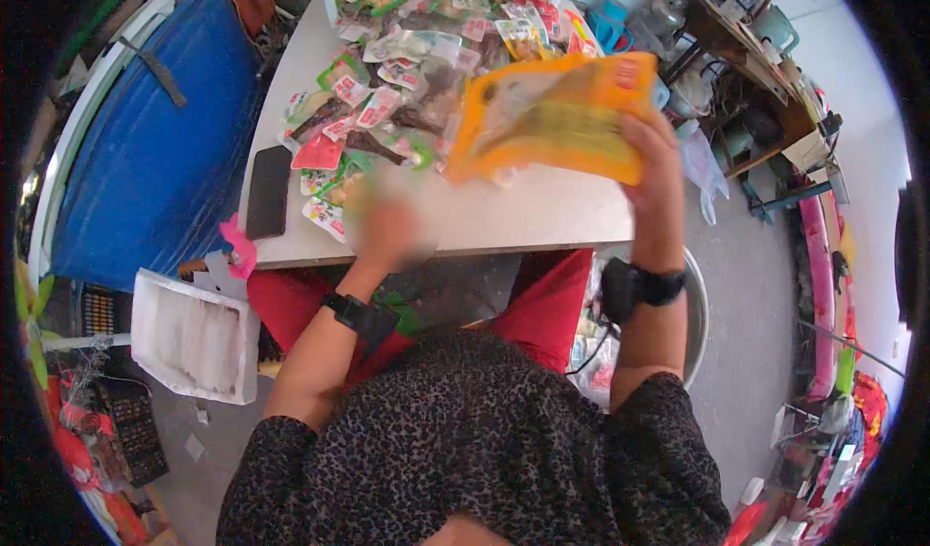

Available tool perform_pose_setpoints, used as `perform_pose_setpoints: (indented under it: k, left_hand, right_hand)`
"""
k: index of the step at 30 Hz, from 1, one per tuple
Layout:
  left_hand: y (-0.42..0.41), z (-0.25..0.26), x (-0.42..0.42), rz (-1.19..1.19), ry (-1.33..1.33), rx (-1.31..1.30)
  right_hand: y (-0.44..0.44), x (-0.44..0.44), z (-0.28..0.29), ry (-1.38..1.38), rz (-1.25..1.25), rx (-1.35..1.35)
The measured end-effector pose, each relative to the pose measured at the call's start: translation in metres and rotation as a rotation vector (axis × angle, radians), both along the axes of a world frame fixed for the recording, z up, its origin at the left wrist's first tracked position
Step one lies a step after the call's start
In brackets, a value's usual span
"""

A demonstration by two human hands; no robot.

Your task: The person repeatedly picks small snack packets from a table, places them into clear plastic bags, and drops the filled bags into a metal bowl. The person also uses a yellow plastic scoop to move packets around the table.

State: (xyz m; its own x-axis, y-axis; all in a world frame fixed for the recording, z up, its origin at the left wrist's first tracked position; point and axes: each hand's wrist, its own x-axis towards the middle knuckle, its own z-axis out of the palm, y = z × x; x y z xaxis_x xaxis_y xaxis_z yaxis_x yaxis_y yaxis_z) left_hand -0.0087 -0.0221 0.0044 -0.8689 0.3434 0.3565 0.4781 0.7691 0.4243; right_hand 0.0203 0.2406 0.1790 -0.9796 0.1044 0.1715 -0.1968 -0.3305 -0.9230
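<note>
My right hand (654, 153) grips the right edge of a large orange-yellow plastic food pouch (556, 121), which has a see-through window and is held tilted above the white table (523, 208). Near the table's front edge is my left hand (392, 230), too blurred to tell whether its fingers hold anything. Just left of it lies a small green-and-white food packet (327, 215). Beyond both hands spreads a heap of small vacuum-sealed food packets (429, 55), some red, some green, some clear with dark contents.
A black phone (268, 191) lies at the table's left edge. A white foam box (192, 339) stands low on the left, below a blue sheet (163, 139). By my right forearm is a round metal basin (696, 321) with packets. A cluttered wooden shelf (755, 52) stands at right.
</note>
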Motion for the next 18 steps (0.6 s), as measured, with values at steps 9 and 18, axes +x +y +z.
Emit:
perform_pose_setpoints:
  k: [9, 18]
  left_hand:
    - [-0.01, -0.042, -0.018, -0.001, 0.13, 0.048]
    - [-0.003, -0.036, -0.02, -0.07, 0.19, 0.067]
  right_hand:
    - [0.175, 0.155, -0.003, -0.046, -0.553, 0.219]
    - [0.271, 0.281, -0.122, -0.633, -0.54, 0.218]
